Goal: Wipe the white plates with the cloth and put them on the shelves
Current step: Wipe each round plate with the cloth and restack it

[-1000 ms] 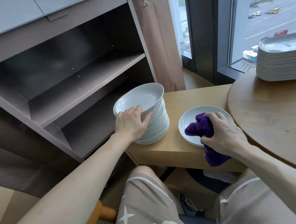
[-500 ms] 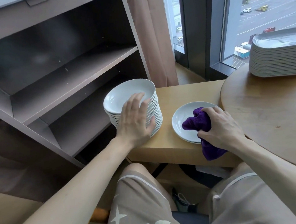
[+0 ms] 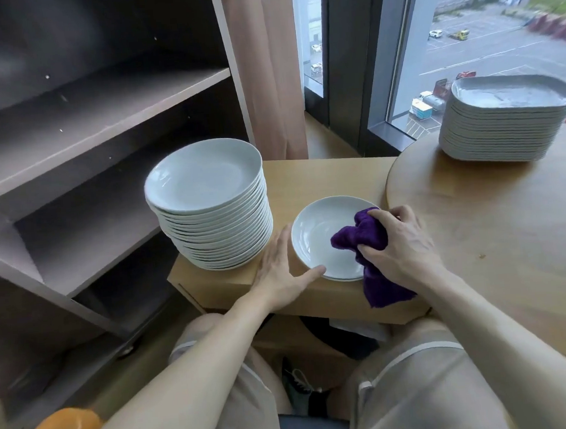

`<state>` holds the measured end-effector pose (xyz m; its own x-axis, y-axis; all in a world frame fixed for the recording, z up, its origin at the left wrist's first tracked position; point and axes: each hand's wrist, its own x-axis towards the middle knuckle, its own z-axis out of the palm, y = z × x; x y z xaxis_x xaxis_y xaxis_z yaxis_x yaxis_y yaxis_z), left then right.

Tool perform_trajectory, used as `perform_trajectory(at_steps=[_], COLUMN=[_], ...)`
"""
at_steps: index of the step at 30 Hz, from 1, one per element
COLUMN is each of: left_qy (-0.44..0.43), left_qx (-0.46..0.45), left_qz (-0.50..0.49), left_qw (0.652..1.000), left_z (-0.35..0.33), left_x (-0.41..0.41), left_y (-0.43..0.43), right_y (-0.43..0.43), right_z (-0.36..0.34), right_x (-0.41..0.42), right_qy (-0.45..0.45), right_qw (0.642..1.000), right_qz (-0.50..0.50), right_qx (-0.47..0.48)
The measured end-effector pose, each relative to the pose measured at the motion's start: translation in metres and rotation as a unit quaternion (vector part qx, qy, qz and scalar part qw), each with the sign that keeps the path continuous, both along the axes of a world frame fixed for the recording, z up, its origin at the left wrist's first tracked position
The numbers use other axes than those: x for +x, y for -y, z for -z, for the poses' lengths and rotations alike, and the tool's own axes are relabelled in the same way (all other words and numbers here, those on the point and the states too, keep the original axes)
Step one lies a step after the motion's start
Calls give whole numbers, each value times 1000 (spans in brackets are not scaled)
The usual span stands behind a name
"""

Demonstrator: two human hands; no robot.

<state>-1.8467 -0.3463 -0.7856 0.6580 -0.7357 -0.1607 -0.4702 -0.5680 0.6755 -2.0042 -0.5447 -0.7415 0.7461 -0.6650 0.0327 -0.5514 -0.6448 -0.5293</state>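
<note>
1 white plate (image 3: 317, 242) flat on low wooden stand (image 3: 322, 178), just right of tall plate stack (image 3: 207, 199). Purple cloth (image 3: 360, 239) bunched in curled fingers of right hand (image 3: 401, 243), pressed on plate's right half, tail hanging over stand's front edge. Left hand (image 3: 279, 275) flat, fingers straight, thumb touching plate's near rim. Shelves (image 3: 99, 103) at left.

Upper-floor room, home or eatery unclear. Tall window (image 3: 411, 54) overlooking car park (image 3: 484, 49) far below, pink curtain (image 3: 264, 65), brown open shelves (image 3: 99, 103), round wooden table (image 3: 494, 233), low wooden cabinet (image 3: 322, 178), big stacks of white plates (image 3: 216, 232) and oblong dishes (image 3: 504, 135).
</note>
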Motion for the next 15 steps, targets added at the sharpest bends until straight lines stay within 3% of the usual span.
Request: perform_trajectory(at_steps=[5,15], left_qy=[4,12], left_qx=[54,52], left_qz=[21,24], left_qw=[998,998], left_z=[11,23], left_x=[11,14], left_y=[4,6], right_y=[-3,-19], right_z=[16,25], right_x=[-1,7], right_qy=[-45,-68], right_qw=[998,991], right_qz=[-43,-101], right_qx=[-23,-63])
